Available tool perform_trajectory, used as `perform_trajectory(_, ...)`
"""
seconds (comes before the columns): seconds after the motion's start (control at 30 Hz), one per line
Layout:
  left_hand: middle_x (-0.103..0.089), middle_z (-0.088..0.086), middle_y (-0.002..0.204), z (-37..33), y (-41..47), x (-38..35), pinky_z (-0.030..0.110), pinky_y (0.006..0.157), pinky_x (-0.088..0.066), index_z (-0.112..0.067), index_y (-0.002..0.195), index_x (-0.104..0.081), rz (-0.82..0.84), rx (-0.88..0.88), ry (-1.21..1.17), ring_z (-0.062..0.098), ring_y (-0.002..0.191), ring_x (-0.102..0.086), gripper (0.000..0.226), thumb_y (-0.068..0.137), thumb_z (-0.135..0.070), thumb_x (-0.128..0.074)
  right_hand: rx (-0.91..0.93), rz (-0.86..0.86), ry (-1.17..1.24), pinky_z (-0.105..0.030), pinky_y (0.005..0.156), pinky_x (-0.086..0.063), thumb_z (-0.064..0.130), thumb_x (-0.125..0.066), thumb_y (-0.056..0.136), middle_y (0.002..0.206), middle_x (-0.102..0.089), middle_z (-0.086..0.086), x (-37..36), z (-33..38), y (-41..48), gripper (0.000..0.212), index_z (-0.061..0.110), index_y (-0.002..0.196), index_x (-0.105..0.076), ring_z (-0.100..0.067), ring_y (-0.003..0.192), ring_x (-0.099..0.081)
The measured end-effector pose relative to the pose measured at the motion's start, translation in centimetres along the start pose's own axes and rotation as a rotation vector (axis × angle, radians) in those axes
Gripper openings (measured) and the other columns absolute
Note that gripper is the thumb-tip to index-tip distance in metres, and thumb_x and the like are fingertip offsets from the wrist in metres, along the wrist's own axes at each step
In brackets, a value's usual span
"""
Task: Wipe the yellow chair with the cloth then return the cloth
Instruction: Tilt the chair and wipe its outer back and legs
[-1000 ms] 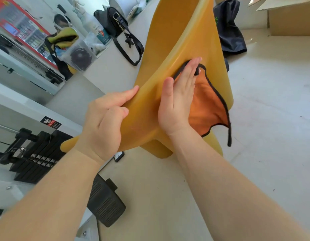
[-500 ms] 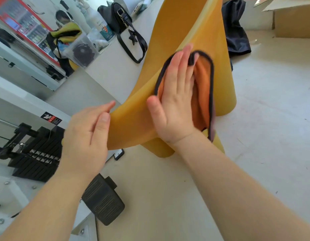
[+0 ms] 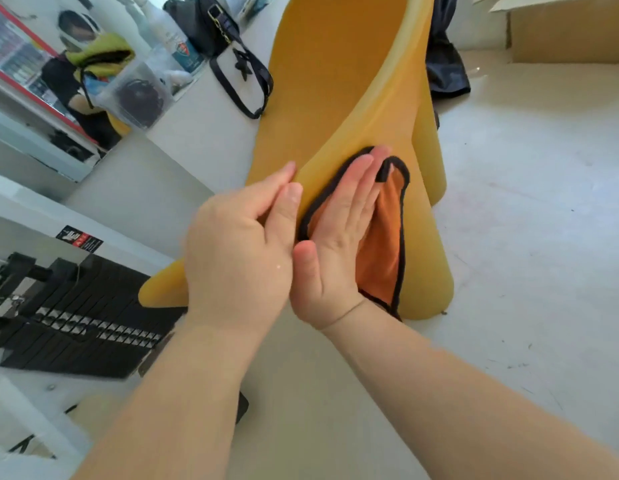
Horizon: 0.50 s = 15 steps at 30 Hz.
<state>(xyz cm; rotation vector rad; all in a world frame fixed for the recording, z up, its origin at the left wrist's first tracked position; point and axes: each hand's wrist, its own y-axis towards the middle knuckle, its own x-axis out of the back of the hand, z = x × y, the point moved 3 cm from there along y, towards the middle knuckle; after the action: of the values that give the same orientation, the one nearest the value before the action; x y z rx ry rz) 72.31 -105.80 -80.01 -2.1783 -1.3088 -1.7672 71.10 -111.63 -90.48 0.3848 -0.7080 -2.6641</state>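
The yellow chair (image 3: 339, 74) is a smooth plastic shell that fills the upper middle of the head view. My right hand (image 3: 339, 230) lies flat on an orange cloth with black trim (image 3: 382, 244) and presses it against the chair's outer side, fingers stretched upward. My left hand (image 3: 242, 247) grips the chair's thin edge just to the left, thumb beside the cloth and fingers curled behind the edge. Part of the cloth hangs down below my right wrist.
A black shoulder bag (image 3: 225, 39), a bottle and a clear container (image 3: 138, 95) sit on the white surface at the upper left. A black weight stack (image 3: 76, 317) stands at the left. A dark garment (image 3: 445, 64) and a cardboard box (image 3: 575, 29) lie on the pale floor behind the chair.
My right hand and the cloth have slid down the chair's side. My left hand let go of the edge briefly, then moved right and took hold of it close to my right hand.
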Motion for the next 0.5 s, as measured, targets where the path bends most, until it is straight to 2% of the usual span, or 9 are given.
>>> perform_trajectory(0.07, -0.067, -0.016, 0.123, -1.5, 0.8, -0.6, 0.021, 0.094, -0.048, -0.033, 0.13, -0.063, 0.041, -0.045, 0.063, -0.001, 0.11, -0.061, 0.037, 0.099, -0.043, -0.047, -0.004, -0.079, 0.028, -0.057, 0.124, 0.005, 0.074, -0.002, 0.095, 0.163, 0.006, -0.035, 1.9, -0.7, 2.0, 0.104, -0.012, 0.153, -0.002, -0.044, 0.155, 0.008)
perform_trajectory(0.13, -0.066, -0.021, 0.123, -2.0, 1.5, -0.7, 0.011, 0.093, -0.045, -0.035, 0.13, -0.063, 0.113, -0.05, 0.026, -0.007, 0.113, -0.057, 0.035, 0.098, -0.044, -0.049, -0.048, -0.109, 0.072, -0.051, 0.126, 0.005, 0.076, -0.001, 0.093, 0.166, 0.003, -0.029, 3.4, -2.1, 3.6, 0.107, -0.011, 0.156, -0.005, -0.037, 0.156, 0.006)
perform_trajectory(0.23, -0.062, -0.029, 0.117, -2.0, 2.0, -0.5, 0.0, 0.087, -0.041, -0.037, 0.127, -0.064, 0.202, -0.044, -0.02, -0.023, 0.108, -0.051, 0.031, 0.098, -0.044, -0.054, -0.203, -0.087, 0.11, -0.036, 0.124, 0.012, 0.082, -0.001, 0.089, 0.171, 0.003, -0.009, 5.1, -4.8, 5.4, 0.105, 0.005, 0.161, -0.004, -0.022, 0.157, 0.01)
perform_trajectory(0.27, -0.061, -0.031, 0.115, -2.1, 2.1, -0.4, -0.004, 0.084, -0.038, -0.037, 0.127, -0.064, 0.212, -0.046, -0.023, -0.027, 0.104, -0.049, 0.031, 0.097, -0.043, -0.055, -0.233, -0.07, 0.097, -0.035, 0.123, 0.013, 0.083, -0.001, 0.088, 0.171, 0.004, -0.006, 5.1, -5.0, 5.1, 0.105, 0.008, 0.162, -0.003, -0.02, 0.157, 0.011)
perform_trajectory(0.33, -0.061, -0.031, 0.112, -2.3, 2.3, -0.3, -0.006, 0.08, -0.036, -0.034, 0.126, -0.065, 0.207, -0.042, -0.047, -0.029, 0.1, -0.05, 0.031, 0.096, -0.039, -0.057, -0.219, -0.021, 0.09, -0.044, 0.124, 0.013, 0.082, -0.003, 0.09, 0.17, 0.01, -0.01, 4.1, -3.9, 2.5, 0.105, 0.004, 0.16, 0.001, -0.021, 0.156, 0.015)
perform_trajectory(0.43, -0.063, -0.027, 0.111, -2.6, 2.0, -0.4, -0.001, 0.083, -0.041, -0.033, 0.123, -0.065, 0.187, -0.018, -0.088, -0.022, 0.104, -0.055, 0.029, 0.095, -0.036, -0.059, -0.173, 0.12, 0.067, -0.061, 0.122, 0.007, 0.077, -0.007, 0.095, 0.164, 0.023, -0.021, 1.2, -0.8, -4.2, 0.103, -0.005, 0.155, 0.008, -0.033, 0.154, 0.023)
perform_trajectory(0.5, -0.063, -0.027, 0.112, -2.6, 1.9, -0.5, 0.0, 0.084, -0.042, -0.032, 0.124, -0.065, 0.193, -0.002, -0.098, -0.019, 0.106, -0.056, 0.03, 0.095, -0.035, -0.059, -0.194, 0.162, 0.063, -0.065, 0.121, 0.006, 0.076, -0.006, 0.096, 0.163, 0.025, -0.025, 0.2, 0.1, -6.2, 0.103, -0.008, 0.153, 0.01, -0.039, 0.152, 0.025)
